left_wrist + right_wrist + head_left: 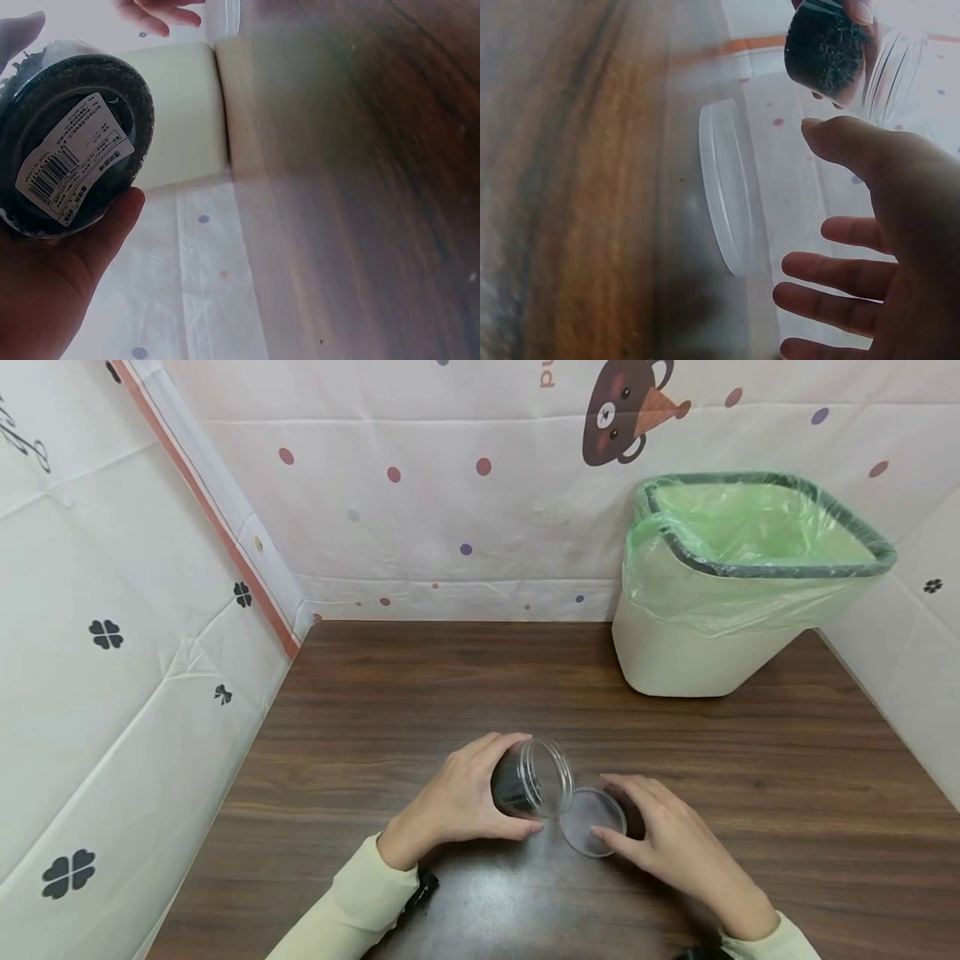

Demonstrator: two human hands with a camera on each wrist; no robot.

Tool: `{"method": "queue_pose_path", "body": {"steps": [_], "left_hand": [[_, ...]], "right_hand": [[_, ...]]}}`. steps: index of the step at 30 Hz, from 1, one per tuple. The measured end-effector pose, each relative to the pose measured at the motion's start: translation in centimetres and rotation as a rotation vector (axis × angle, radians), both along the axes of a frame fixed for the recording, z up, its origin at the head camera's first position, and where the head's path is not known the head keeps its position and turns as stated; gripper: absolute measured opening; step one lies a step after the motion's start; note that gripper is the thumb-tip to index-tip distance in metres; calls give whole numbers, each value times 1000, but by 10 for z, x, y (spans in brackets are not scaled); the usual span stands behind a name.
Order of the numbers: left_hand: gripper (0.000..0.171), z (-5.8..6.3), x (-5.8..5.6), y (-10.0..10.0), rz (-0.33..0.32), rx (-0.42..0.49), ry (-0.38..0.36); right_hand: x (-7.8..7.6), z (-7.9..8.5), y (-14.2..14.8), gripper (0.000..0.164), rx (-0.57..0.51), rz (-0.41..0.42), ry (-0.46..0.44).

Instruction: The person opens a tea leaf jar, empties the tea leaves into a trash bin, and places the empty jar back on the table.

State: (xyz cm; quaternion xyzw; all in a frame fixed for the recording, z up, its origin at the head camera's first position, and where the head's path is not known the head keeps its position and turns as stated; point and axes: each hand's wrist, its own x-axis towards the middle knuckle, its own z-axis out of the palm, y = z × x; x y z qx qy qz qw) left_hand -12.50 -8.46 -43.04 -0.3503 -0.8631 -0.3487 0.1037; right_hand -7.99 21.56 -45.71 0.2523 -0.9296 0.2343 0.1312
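Observation:
A clear screw-top jar partly filled with dark, shredded-looking bits is gripped around its body by my left hand. It is tilted, its uncapped mouth toward the right. In the left wrist view, the jar's base shows a white barcode label. A round translucent lid lies on the table just right of the jar's mouth. My right hand hovers beside this lid, thumb and fingers spread apart. The right wrist view shows the lid in front of the extended fingers, with nothing in that hand.
At the back right of the brown wood-grain table stands a cream bin lined with a green plastic bag. Printed white sheets hang along the back and both sides of the table.

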Motion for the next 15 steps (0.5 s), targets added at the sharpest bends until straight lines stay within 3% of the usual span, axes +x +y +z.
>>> {"method": "queue_pose_path", "body": {"steps": [15], "left_hand": [[90, 5, -2, 4, -6, 6, 0]], "right_hand": [[-3, 8, 5, 59, -52, -36, 41]]}}
